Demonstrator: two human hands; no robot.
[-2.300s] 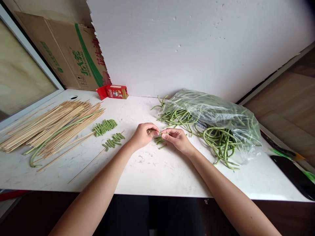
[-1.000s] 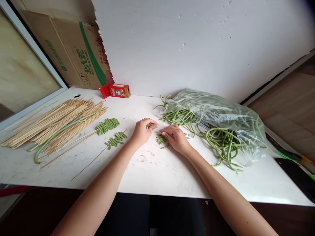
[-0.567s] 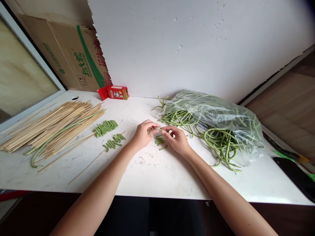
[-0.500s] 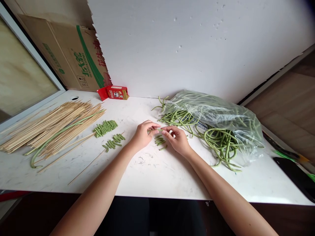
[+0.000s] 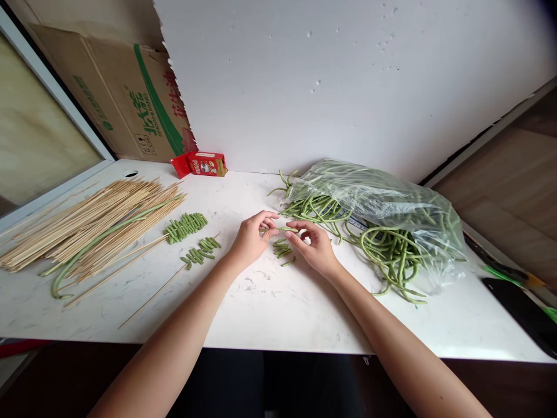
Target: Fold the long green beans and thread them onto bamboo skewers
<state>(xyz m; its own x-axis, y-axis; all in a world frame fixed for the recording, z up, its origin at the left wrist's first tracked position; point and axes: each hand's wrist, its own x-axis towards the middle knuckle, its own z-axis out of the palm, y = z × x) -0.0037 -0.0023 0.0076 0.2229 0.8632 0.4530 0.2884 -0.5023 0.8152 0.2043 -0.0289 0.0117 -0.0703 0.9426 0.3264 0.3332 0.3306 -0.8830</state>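
A short length of long bean (image 5: 282, 229) spans the gap between my hands, above the white table. My left hand (image 5: 255, 235) pinches its left end between thumb and fingers. Around the right end are the thumb and index finger of my right hand (image 5: 317, 247). Just beneath my hands lie several cut bean pieces (image 5: 282, 249). To the left, bean pieces are threaded in a full row on one skewer (image 5: 186, 227), and a looser row of pieces (image 5: 201, 252) sits on another skewer.
A heap of bamboo skewers (image 5: 100, 223) with a long bean across it covers the left side. At right, a clear plastic bag (image 5: 374, 194) spills long beans (image 5: 391, 255). A red box (image 5: 209, 164) stands by the back wall; a black phone-like object (image 5: 517, 307) lies far right.
My fingertips have drawn slightly apart, so more of the bean between them shows. The things on the table have stayed put.
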